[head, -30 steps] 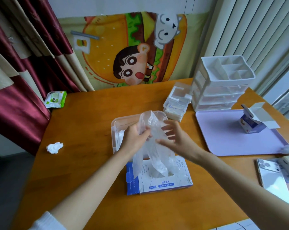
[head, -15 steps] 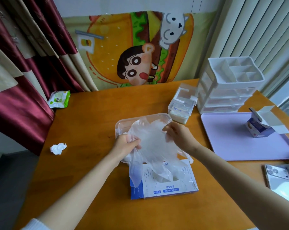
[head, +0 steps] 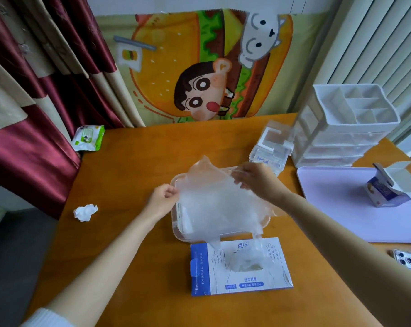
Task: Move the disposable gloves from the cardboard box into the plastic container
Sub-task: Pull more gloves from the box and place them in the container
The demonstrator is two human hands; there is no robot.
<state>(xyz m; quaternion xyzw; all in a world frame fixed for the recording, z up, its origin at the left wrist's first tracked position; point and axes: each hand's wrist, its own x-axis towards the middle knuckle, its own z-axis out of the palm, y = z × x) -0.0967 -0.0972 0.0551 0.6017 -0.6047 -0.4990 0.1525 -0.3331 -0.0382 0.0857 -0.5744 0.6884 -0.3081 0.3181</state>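
Disposable gloves held spread over the plastic container, both hands gripping.

Left hand [head: 163,197]: fingers curled, pinching the left edge of the disposable gloves [head: 221,204]. Right hand [head: 254,178]: fingers pinch the far right edge, forearm angled in from the right. The gloves cover the plastic container [head: 174,223], and a strand hangs towards the cardboard box [head: 240,279] on the surface [head: 129,161].

Both forearms are bare; a white sleeve [head: 46,318] covers the left upper arm.

Two cardboard boxes [head: 240,277] [head: 383,193], one phone [head: 409,260], one tissue [head: 85,212].
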